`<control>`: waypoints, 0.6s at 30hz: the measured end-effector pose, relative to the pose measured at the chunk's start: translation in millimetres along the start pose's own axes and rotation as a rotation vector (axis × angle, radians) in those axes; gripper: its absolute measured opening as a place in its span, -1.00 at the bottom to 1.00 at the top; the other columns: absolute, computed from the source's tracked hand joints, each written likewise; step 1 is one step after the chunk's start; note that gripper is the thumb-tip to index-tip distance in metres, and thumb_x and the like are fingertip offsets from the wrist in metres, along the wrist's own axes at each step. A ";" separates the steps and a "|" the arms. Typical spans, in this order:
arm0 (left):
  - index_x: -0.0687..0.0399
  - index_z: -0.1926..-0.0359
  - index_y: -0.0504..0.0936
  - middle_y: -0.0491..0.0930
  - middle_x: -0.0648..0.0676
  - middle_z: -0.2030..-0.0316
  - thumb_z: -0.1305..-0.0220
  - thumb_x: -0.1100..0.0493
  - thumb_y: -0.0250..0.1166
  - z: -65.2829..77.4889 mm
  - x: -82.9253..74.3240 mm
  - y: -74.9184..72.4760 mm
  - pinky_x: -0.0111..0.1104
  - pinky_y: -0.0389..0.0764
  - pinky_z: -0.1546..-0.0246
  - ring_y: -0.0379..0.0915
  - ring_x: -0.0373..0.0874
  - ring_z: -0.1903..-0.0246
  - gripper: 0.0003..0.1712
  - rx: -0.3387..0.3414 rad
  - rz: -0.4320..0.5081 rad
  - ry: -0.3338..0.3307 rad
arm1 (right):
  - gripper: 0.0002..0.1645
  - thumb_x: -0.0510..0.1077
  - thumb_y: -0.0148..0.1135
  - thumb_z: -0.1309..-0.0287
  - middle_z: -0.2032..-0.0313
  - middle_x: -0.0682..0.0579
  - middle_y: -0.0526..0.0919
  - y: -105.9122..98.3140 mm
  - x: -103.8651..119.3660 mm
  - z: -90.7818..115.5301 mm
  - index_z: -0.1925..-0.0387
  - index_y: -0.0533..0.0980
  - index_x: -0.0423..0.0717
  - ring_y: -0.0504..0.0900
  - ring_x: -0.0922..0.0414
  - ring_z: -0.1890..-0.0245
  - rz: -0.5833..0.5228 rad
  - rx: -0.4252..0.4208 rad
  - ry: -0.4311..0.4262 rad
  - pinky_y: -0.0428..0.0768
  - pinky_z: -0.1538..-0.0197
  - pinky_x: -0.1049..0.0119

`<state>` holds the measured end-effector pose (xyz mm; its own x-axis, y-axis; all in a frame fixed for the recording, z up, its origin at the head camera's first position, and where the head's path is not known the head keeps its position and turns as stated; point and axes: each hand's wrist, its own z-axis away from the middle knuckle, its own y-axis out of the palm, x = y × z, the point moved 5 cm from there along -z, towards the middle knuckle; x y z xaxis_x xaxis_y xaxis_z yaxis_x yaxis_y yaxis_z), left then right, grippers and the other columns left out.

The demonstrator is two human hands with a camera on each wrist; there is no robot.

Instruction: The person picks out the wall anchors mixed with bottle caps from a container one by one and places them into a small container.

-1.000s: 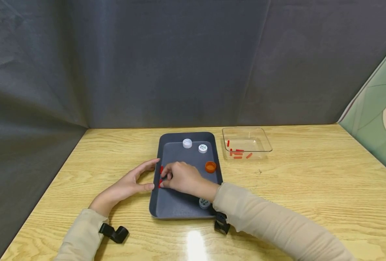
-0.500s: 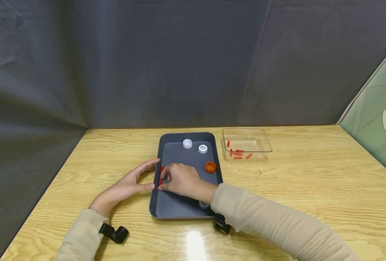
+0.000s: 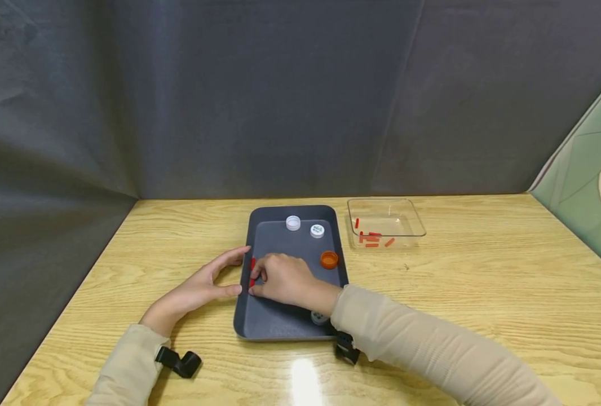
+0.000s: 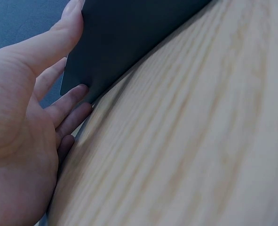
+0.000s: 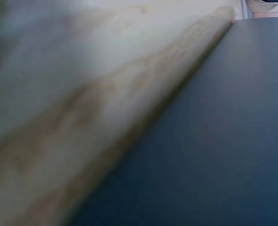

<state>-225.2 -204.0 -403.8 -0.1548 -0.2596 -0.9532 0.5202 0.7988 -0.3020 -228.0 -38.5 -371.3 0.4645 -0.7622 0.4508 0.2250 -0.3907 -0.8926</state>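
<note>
In the head view, a dark grey tray (image 3: pixel 285 330) lies on the wooden table. Along the inside of its left wall sit two short red sticks, end to end: a far red stick (image 3: pixel 252 263) and a near red stick (image 3: pixel 252 283). My right hand (image 3: pixel 282 277) reaches into the tray and pinches the near one between thumb and fingertips, partly covering it. My left hand (image 3: pixel 204 287) spreads thumb and fingers against the outside of the left wall; the left wrist view shows its fingertips (image 4: pixel 80 92) on that wall. The right wrist view shows no fingers.
Inside the tray are a white ring-like cap (image 3: pixel 292 223), a white printed cap (image 3: pixel 317 231), an orange cap (image 3: pixel 328 260) and another printed cap (image 3: pixel 318 317) partly under the right wrist. A clear plastic box (image 3: pixel 407 225) with several red sticks stands right of the tray.
The near red stick has turned from a slight slant to lie in line with the far one, under my right fingers. My left hand has stayed in place.
</note>
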 end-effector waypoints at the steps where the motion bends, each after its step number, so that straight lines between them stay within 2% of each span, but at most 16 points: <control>1: -0.03 -0.53 0.13 0.19 0.20 -0.40 -0.30 0.18 0.36 0.0 0.2 0.0 0.24 -0.11 -0.33 0.00 0.18 -0.40 -0.13 0.000 0.002 0.000 | -0.76 0.12 0.48 -0.06 0.52 0.26 0.46 -0.8 0.0 0.1 0.30 0.68 0.13 0.44 0.29 0.52 0.000 0.007 -0.001 0.42 0.42 0.30; 13: -0.02 -0.53 0.12 0.19 0.20 -0.40 -0.31 0.22 0.35 -0.6 -0.4 0.5 0.21 -0.08 -0.33 0.01 0.17 -0.39 -0.13 0.000 -0.002 -0.002 | -0.80 0.10 0.48 -0.06 0.49 0.30 0.57 -15.2 -4.8 7.1 0.31 0.68 0.16 0.52 0.29 0.51 -0.122 0.106 0.034 0.48 0.37 0.29; 18: 0.01 -0.53 0.11 0.18 0.21 -0.40 -0.30 0.19 0.36 0.2 -0.6 0.6 0.20 -0.06 -0.33 0.01 0.18 -0.39 -0.11 -0.004 0.000 -0.008 | -0.83 0.07 0.48 -0.07 0.46 0.34 0.61 -27.6 -7.4 15.0 0.30 0.69 0.17 0.54 0.32 0.45 -0.170 0.084 0.008 0.49 0.31 0.26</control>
<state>-224.7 -203.5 -403.4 -0.1479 -0.2640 -0.9531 0.5171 0.8008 -0.3020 -224.8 -14.3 -350.2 0.4067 -0.6933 0.5950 0.3702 -0.4703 -0.8011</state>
